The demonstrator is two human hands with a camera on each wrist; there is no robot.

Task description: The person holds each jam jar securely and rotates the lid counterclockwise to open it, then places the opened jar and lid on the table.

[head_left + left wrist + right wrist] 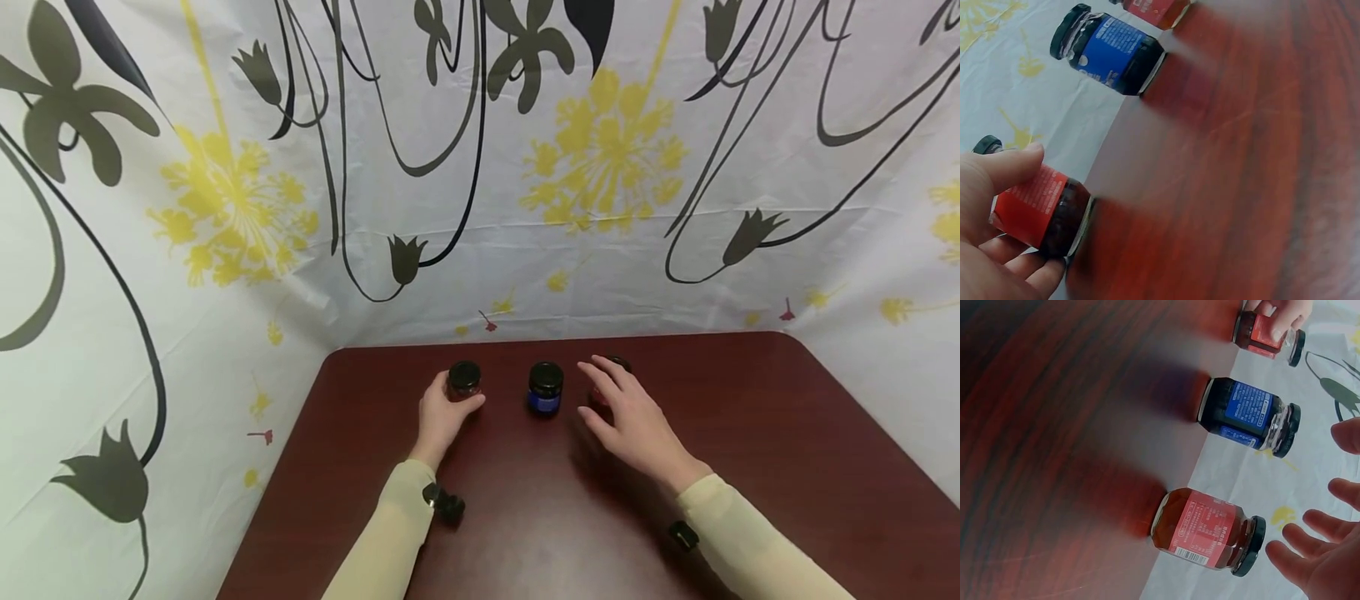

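Three glass jars with dark lids stand in a row on the table. My left hand grips the left jar, which has a red label and dark contents; thumb and fingers are on opposite sides of it. The middle jar carries a blue label and has nothing touching it. My right hand is beside the right jar, its fingers spread and apart from the glass in the right wrist view. That jar has a pinkish-red label with a barcode and amber-brown contents; in the head view my hand hides most of it.
The dark red-brown wooden table has a glossy top. Behind it and at its sides hangs a white cloth with yellow and grey flower prints. A small black device is strapped to the left wrist, another to the right.
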